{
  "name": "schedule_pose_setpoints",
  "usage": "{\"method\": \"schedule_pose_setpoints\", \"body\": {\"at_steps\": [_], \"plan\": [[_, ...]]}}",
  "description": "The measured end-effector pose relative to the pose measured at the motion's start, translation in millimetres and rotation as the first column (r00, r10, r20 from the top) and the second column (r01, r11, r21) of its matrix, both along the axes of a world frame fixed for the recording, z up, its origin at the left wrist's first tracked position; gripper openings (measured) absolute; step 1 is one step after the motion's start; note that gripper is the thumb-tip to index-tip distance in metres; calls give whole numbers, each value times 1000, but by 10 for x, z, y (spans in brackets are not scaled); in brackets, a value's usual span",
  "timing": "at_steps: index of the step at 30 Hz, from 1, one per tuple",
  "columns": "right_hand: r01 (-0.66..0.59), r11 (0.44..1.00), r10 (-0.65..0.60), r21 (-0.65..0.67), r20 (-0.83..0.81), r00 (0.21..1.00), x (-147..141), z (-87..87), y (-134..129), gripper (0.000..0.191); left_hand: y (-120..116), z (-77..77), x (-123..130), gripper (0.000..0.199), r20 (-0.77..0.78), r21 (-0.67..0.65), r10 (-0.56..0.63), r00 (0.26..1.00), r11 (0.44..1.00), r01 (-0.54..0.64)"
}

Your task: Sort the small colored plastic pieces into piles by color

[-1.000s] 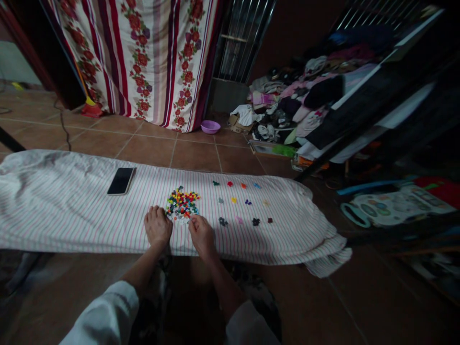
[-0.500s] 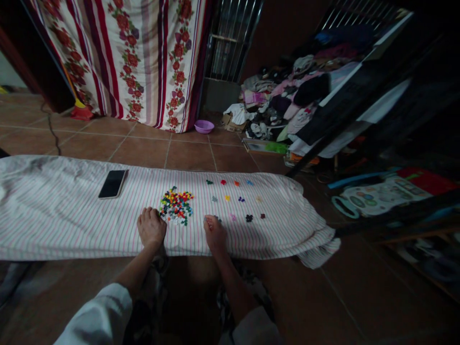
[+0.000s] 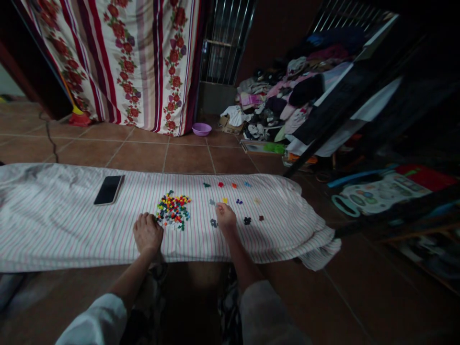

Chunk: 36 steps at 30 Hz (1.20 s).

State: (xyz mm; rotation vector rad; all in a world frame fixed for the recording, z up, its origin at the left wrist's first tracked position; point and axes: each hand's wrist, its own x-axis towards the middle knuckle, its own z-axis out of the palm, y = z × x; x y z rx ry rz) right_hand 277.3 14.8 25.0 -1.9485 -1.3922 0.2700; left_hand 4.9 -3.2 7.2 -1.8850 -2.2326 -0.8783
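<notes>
A mixed pile of small coloured pieces (image 3: 174, 210) lies on the striped cloth (image 3: 64, 225). My left hand (image 3: 148, 233) rests palm down at the pile's left edge, fingers stretched on the cloth. To the right, small groups sorted by colour sit in rows. My right hand (image 3: 226, 219) is closed in a pinch just below the yellow group (image 3: 224, 200); whatever its fingertips hold is too small to make out. Close by lie a light grey group (image 3: 212, 202), a dark grey group (image 3: 214, 223), a purple group (image 3: 239, 201) and a black group (image 3: 247, 220).
A phone (image 3: 108, 190) lies on the cloth left of the pile. Beyond the covered surface are a purple basin (image 3: 201, 129), a flowered curtain (image 3: 143, 62) and a heap of clothes (image 3: 280, 98). A dark post (image 3: 305, 158) stands at the right.
My right hand has moved right and away from me, from beside the dark grey group to the yellow one. My left hand stays by the pile. The view has shifted slightly.
</notes>
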Motion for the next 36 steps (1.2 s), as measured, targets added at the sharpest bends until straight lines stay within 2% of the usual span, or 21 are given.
{"method": "schedule_pose_setpoints", "body": {"at_steps": [5, 14, 17, 24, 29, 36], "plan": [[21, 996, -13, -88, 87, 996, 87, -36, 246, 24, 11, -27, -2, 23, -8, -4, 7, 1000, 1000, -7], [-34, 991, 60, -130, 207, 977, 108, -122, 517, 28, 19, -43, 4, 21, -6, 19, 18, 1000, 1000, -18], [-66, 987, 95, -149, 198, 976, 108, -160, 534, 31, 21, -50, 3, 20, -15, 15, 20, 1000, 1000, -19], [-133, 986, 148, -101, 166, 975, 105, -183, 525, 46, 22, -43, 11, 21, 28, 21, 22, 999, 1000, -23], [-175, 979, 192, -108, 183, 964, 80, -167, 536, 43, 23, -42, 6, 22, 9, 8, 17, 1000, 1000, -17], [-167, 979, 190, -117, 235, 953, 49, -146, 511, 33, 15, -28, 9, 23, 12, -18, 17, 1000, 1000, -17]]}}
